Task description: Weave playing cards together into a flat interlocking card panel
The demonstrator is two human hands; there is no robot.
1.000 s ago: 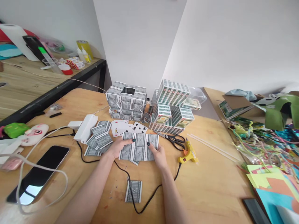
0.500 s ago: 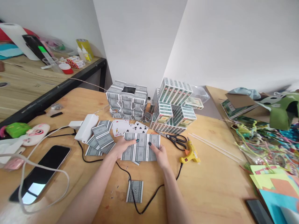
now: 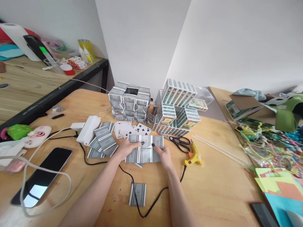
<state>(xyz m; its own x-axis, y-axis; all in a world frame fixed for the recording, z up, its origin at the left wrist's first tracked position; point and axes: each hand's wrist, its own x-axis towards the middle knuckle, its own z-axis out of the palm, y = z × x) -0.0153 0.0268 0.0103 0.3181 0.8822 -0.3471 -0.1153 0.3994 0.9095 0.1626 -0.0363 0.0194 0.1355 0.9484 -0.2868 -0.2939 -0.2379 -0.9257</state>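
Note:
A panel of playing cards (image 3: 145, 154), backs up and side by side, lies in front of me. My left hand (image 3: 125, 148) grips its left part with the thumb on top, and my right hand (image 3: 163, 153) holds the right part likewise. The fingers beneath are hidden. Under its lower edge a card corner peeks out. Face-up cards (image 3: 124, 128) lie just behind, and a loose stack of cards (image 3: 105, 140) lies by my left hand. Nearer to me is a separate card piece (image 3: 137, 194) with a black cord (image 3: 151, 206) across it.
Behind stand a box-like card structure (image 3: 129, 102) and stacked card boxes (image 3: 180, 91). Scissors (image 3: 181, 143), a yellow glue gun (image 3: 194, 156) and glue sticks (image 3: 217, 148) lie at right. A power strip (image 3: 88, 129) and a phone (image 3: 42, 176) are at left; coloured paper (image 3: 281, 186) is far right.
My left thumb has slid slightly right across the panel, and a shiny glare now shows on its middle cards. Both hands keep hold. The whole view has shifted a little.

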